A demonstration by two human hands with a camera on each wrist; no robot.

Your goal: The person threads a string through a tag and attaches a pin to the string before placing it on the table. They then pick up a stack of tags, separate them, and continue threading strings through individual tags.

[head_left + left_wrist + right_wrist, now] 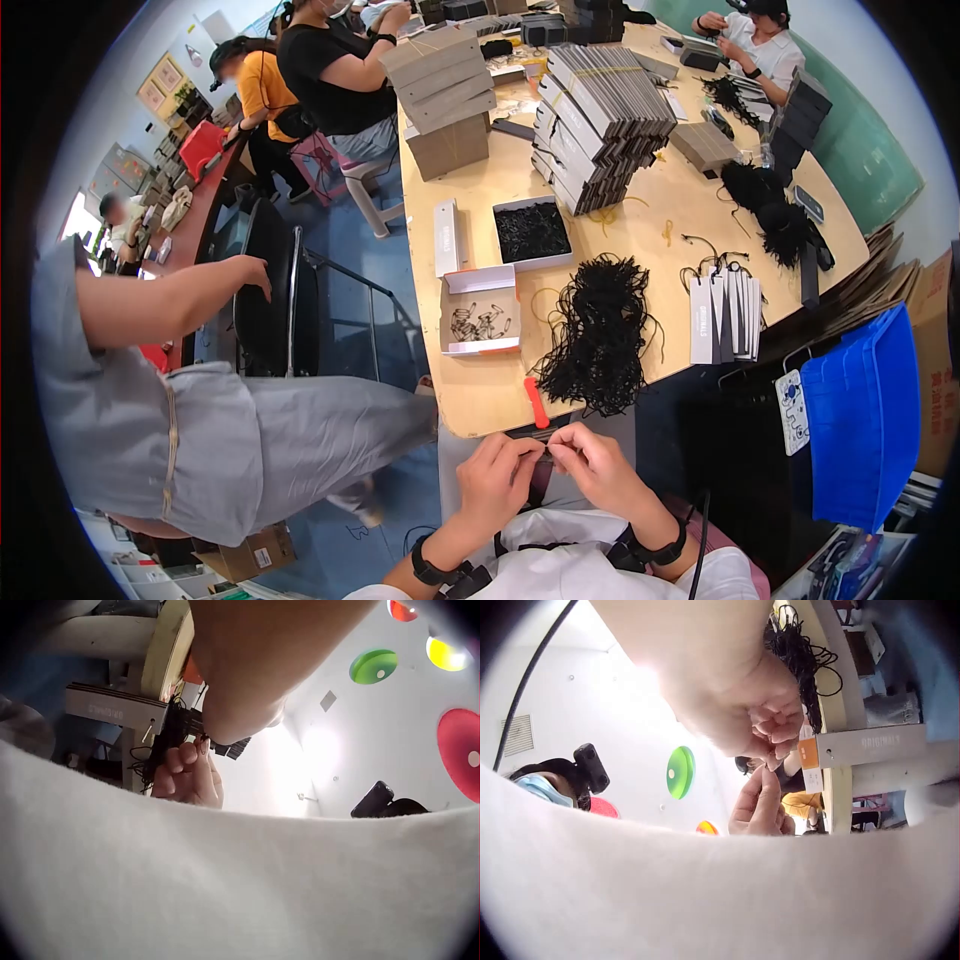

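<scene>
Just off the near table edge, my left hand (495, 482) and right hand (602, 468) meet at their fingertips. Thumb and forefinger of each pinch a small dark item (547, 452), too small to identify. In the left wrist view, the right hand (191, 776) holds a tiny dark, copper-tinted piece (203, 742) at its fingertips. The right wrist view has the left hand's (761, 806) thumb and forefinger pressed together below the right hand's (757, 712) curled fingers. Beyond them lie a heap of black cords (600, 335) and a white box (481, 345) of small pins.
A red tool (536, 402) lies at the table's (465, 400) near edge. Behind are a box of black pieces (533, 232), stacked grey cards (600, 110) and corded tags (710, 320). A person in grey (230, 430) stands at left; a blue bin (865, 420) is at right.
</scene>
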